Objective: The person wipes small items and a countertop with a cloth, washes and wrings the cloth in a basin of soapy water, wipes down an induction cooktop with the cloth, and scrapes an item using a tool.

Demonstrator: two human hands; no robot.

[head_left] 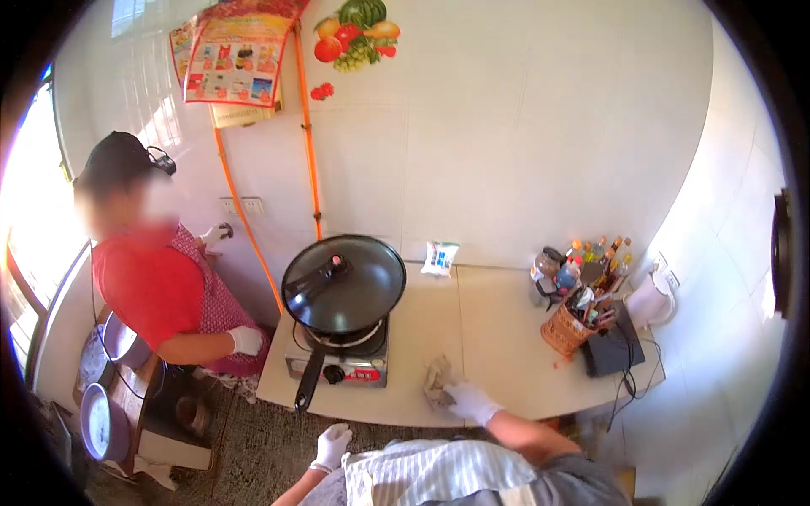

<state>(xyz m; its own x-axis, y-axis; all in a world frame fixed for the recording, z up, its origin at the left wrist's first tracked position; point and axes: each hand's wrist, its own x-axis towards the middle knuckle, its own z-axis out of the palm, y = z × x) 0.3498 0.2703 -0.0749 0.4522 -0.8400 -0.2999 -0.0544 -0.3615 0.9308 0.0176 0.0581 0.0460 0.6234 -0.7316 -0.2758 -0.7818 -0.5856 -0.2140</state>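
My right hand (473, 402), in a white glove, presses a crumpled greyish cloth (439, 384) onto the pale countertop (498, 329) near its front edge. The fingers rest on the cloth's right side and partly cover it. My left hand (332, 446), also gloved, hangs in front of the counter with its fingers curled in and nothing visible in them. Above and left of it, a black wok (311, 379) with a dark lid (363, 291) sits on a gas stove (368, 371), its handle pointing toward me.
A small white packet (440, 258) lies by the wall. At right stand several bottles (597, 251), a utensil holder (565, 331), a black box (614, 347) with cables and a white kettle (650, 302). A co-worker (152, 282) in red stands left, near basins (99, 419).
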